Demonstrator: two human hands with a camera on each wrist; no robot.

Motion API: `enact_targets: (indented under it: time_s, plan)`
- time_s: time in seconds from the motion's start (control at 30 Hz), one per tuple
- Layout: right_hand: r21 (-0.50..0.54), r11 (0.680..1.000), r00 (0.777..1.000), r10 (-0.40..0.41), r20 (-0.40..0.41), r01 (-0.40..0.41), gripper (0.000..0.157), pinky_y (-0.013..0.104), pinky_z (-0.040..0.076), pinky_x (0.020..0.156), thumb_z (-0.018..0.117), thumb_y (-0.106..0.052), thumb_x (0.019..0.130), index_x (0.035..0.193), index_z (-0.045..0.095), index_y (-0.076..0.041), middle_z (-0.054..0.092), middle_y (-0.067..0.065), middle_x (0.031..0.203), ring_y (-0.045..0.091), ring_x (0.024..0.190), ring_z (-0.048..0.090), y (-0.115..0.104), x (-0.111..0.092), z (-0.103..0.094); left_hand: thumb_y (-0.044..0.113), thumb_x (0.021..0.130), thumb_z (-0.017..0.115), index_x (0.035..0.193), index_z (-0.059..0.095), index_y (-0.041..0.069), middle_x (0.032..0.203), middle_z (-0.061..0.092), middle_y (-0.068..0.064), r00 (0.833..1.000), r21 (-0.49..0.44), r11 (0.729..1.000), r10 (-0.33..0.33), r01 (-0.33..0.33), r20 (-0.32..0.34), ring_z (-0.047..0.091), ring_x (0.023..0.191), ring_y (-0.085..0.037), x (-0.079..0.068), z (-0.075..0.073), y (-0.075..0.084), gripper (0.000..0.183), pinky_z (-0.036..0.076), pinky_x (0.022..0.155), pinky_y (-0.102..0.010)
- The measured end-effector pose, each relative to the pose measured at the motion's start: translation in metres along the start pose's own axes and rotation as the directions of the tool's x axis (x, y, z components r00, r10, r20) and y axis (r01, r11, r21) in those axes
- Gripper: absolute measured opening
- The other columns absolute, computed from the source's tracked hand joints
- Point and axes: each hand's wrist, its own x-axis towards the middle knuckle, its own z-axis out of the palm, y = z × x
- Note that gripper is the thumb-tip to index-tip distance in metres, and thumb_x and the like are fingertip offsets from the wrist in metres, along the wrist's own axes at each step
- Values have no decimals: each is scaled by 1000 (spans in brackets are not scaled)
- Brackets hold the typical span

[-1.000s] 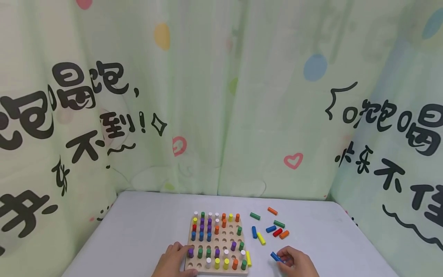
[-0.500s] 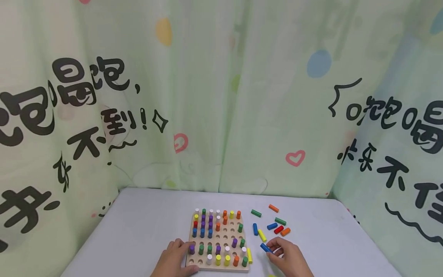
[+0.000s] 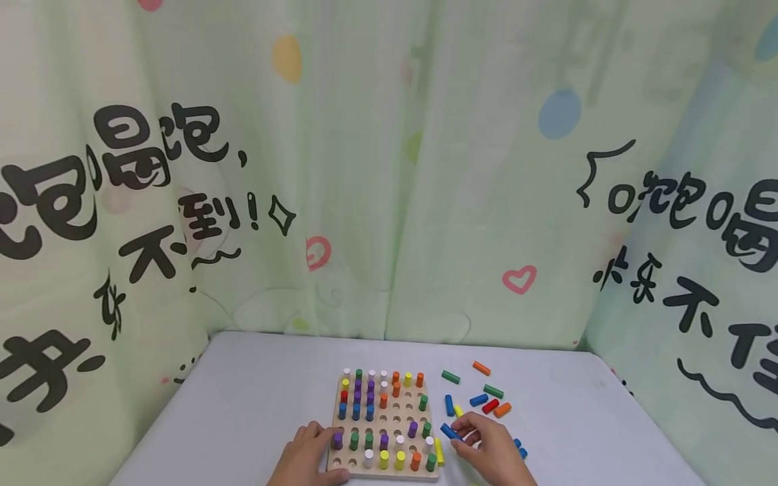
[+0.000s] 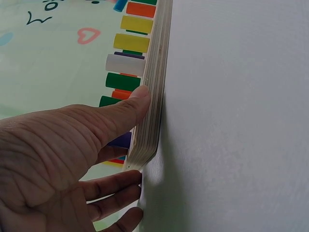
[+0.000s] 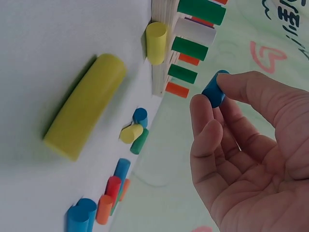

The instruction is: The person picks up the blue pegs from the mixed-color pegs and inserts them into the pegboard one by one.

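A wooden pegboard [image 3: 389, 476] with rows of coloured pegs lies on the table, some of its holes bare. My left hand [image 3: 304, 455] holds its near left corner; in the left wrist view the thumb presses the layered wooden edge [image 4: 155, 92] and a finger reaches round the corner. Just right of the board, my right hand [image 3: 492, 449] pinches a blue peg [image 3: 450, 431] between thumb and fingertips. The right wrist view has this blue peg [image 5: 213, 94] raised off the table, the other fingers curled below it.
Loose pegs lie right of the board, among them a green peg [image 3: 451, 377], an orange peg [image 3: 481, 368] and a red peg [image 3: 490, 406]. A yellow peg [image 3: 439, 452] lies against the board's right side. Printed curtains [image 3: 450, 202] hang behind the table.
My right hand has moved left toward the board with the blue peg, uncovering blue pegs on its right. My left hand stays at the board's corner.
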Motion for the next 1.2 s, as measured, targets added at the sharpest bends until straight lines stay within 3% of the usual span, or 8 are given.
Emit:
enact_targets:
  time_s: [0.27,1.2]
  plan:
    - [15,997,997,-79,4,79,15,29,57,72,79,-8,88,101,70,-8,67,-3,90,13,79,59,-11,2,4,47,80,85,134,63,5,109,54,-5,999,19,1000,24,-24,-31,46,95,-25,-3,0,1,72,48,87,-55]
    - [71,987,987,-151,48,147,15,31,56,75,78,-12,91,103,70,-8,65,-2,90,14,82,60,-38,13,17,49,81,84,134,63,4,107,53,-5,999,21,999,30,-30,-30,45,94,-25,-2,2,0,73,47,84,-51]
